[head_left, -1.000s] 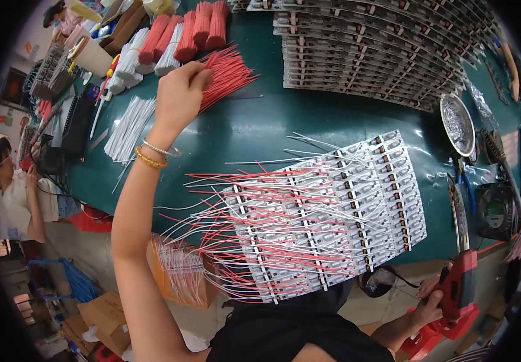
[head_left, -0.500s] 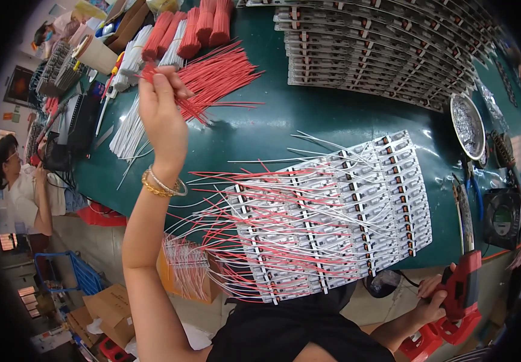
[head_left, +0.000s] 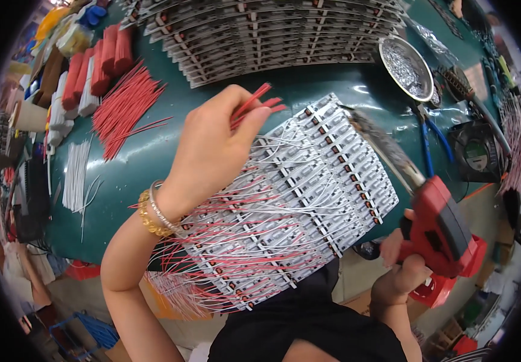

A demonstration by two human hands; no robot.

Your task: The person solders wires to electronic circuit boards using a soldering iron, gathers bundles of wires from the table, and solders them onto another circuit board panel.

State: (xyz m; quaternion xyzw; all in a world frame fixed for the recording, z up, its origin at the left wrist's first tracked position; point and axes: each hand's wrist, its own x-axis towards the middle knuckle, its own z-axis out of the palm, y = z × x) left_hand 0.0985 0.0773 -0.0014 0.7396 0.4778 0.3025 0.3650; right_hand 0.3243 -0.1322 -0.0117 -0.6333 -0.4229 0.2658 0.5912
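My left hand point(head_left: 209, 145) is closed around a small bunch of red wires point(head_left: 254, 102), whose ends stick out past the thumb above the far edge of a panel of circuit boards point(head_left: 366, 172). Loose white and red wires point(head_left: 212, 241) trail across the panel's left part and over its edge. To the right, my right hand point(head_left: 406, 268) grips a red and black soldering gun point(head_left: 444, 223). Its long metal tip, slightly blurred, points up and left along the panel's right side.
A pile of red wires point(head_left: 122, 111) and some white wires point(head_left: 77, 175) lie on the green table at left, near tied bundles. Stacked board panels point(head_left: 284, 45) stand at the back. A metal bowl point(head_left: 406, 69), blue-handled pliers point(head_left: 432, 136) and a small black fan point(head_left: 476, 151) are at right.
My left hand has come from the wire pile rightward over the panel, holding red wires. My right hand has raised the soldering gun toward the panel. The whole view has shifted.
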